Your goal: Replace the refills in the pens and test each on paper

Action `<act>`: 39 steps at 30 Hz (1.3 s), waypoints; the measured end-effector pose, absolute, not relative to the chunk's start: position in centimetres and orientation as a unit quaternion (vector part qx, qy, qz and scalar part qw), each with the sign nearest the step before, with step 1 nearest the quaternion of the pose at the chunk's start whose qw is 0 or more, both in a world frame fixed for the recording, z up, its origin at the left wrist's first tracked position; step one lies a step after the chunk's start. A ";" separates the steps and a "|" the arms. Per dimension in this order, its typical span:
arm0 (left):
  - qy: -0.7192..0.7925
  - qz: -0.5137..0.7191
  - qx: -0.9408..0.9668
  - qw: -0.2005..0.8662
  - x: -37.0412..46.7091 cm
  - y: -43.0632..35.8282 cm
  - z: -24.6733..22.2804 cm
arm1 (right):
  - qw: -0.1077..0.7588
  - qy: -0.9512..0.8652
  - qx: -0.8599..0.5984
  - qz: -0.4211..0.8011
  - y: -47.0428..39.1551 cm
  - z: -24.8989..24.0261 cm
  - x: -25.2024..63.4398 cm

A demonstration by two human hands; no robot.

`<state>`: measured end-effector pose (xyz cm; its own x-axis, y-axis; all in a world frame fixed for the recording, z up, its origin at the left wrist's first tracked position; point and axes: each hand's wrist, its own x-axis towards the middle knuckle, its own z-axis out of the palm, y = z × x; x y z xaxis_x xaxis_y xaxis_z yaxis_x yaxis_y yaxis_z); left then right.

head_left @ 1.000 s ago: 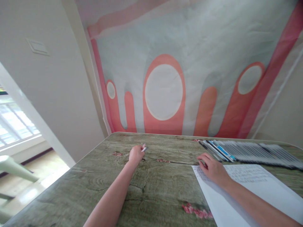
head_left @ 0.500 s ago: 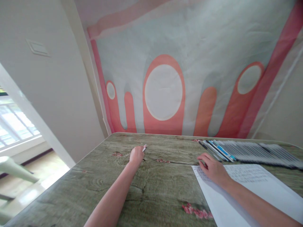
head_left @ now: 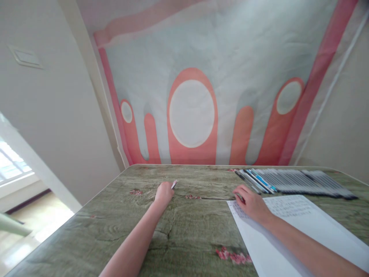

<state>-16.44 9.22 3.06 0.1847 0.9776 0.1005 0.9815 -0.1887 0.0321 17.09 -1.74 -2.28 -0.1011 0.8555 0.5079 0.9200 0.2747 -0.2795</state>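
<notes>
My left hand (head_left: 164, 194) is closed around a small pen-like item (head_left: 174, 184), whose pinkish, white and dark end sticks out past the fingers above the table. To the right, my right hand (head_left: 250, 202) rests over the upper left corner of a white sheet of paper (head_left: 300, 234) bearing lines of handwriting. Its fingers are curled together, and whatever may be between them is too small to make out. Just beyond the paper lies a long row of pens (head_left: 300, 182), mostly clear with dark ends, with a few blue, white and black ones at its left.
The wood-patterned table (head_left: 196, 227) with pink flower prints reaches back to a wall with a pink and grey mural (head_left: 191, 154). At the left are a plain wall with a switch plate (head_left: 27, 58), a window (head_left: 11, 163) and a pale green furniture leg (head_left: 14, 225).
The whole view has shifted, so table, paper and pens sit further left in the picture. Both hands keep nearly the same pose; the item in my left hand is tilted slightly differently.
</notes>
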 end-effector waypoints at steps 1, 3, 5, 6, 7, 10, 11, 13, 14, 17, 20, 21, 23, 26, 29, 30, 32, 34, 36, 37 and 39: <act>-0.622 -0.048 -0.782 0.007 -15.9 8.8 3.2 | 0.300 -0.740 -0.599 -0.054 -1.7 -2.3 17.1; -0.567 -0.054 -0.821 -0.033 -14.4 7.6 3.3 | 0.302 -0.741 -0.597 -0.055 -1.7 -2.4 17.1; -0.512 -0.063 -0.854 -0.064 -12.4 6.1 3.4 | 0.302 -0.742 -0.596 -0.056 -1.7 -2.5 17.2; -0.496 -0.063 -0.863 -0.068 -11.3 5.4 3.5 | 0.301 -0.743 -0.595 -0.056 -1.6 -2.5 17.2; -0.487 -0.057 -0.869 -0.063 -10.2 4.8 3.5 | 0.301 -0.744 -0.594 -0.057 -1.6 -2.5 17.2; -0.461 -0.048 -0.886 -0.028 -7.2 3.6 3.4 | 0.304 -0.747 -0.588 -0.058 -1.6 -2.6 17.3; -0.455 -0.044 -0.889 -0.026 -6.4 3.4 3.3 | 0.306 -0.748 -0.586 -0.058 -1.6 -2.5 17.3; -0.461 -0.040 -0.886 -0.023 -5.2 3.5 2.9 | 0.309 -0.749 -0.583 -0.059 -1.6 -2.5 17.3; -0.466 -0.041 -0.884 -0.022 -4.8 3.6 2.7 | 0.310 -0.750 -0.582 -0.059 -1.6 -2.4 17.3; -0.473 -0.050 -0.880 -0.024 -4.2 3.9 2.2 | 0.314 -0.748 -0.581 -0.057 -1.6 -2.4 17.3; -0.463 -0.078 -0.882 -0.033 -4.3 4.0 2.1 | 0.313 -0.749 -0.582 -0.051 -1.6 -2.3 17.3; -0.463 -0.093 -0.881 -0.039 -4.5 4.0 2.1 | 0.312 -0.749 -0.582 -0.049 -1.6 -2.3 17.3; -0.466 -0.130 -0.873 -0.063 -4.9 4.2 2.2 | 0.309 -0.751 -0.582 -0.044 -1.6 -2.2 17.3; -0.469 -0.204 -0.849 -0.135 -5.8 4.9 2.3 | 0.307 -0.751 -0.583 -0.043 -1.7 -2.1 17.2; -0.457 -0.289 -0.809 -0.230 -6.7 5.9 1.8 | 0.300 -0.751 -0.586 -0.046 -1.8 -2.0 17.2; -0.454 -0.313 -0.791 -0.265 -6.8 6.3 1.5 | 0.296 -0.751 -0.588 -0.048 -1.8 -2.0 17.2; -0.455 -0.346 -0.748 -0.339 -6.9 6.9 0.8 | 0.291 -0.752 -0.590 -0.050 -1.8 -2.0 17.2; -0.461 -0.366 -0.704 -0.398 -6.8 7.4 -0.1 | 0.292 -0.751 -0.590 -0.050 -1.8 -2.1 17.2; -0.470 -0.375 -0.669 -0.436 -6.7 7.7 -0.7 | 0.296 -0.750 -0.590 -0.048 -1.8 -2.2 17.2; -0.474 -0.380 -0.655 -0.451 -6.6 7.8 -1.0 | 0.298 -0.749 -0.590 -0.046 -1.7 -2.3 17.2; -0.472 -0.391 -0.629 -0.479 -6.6 7.9 -1.3 | 0.297 -0.748 -0.592 -0.041 -1.7 -2.5 17.3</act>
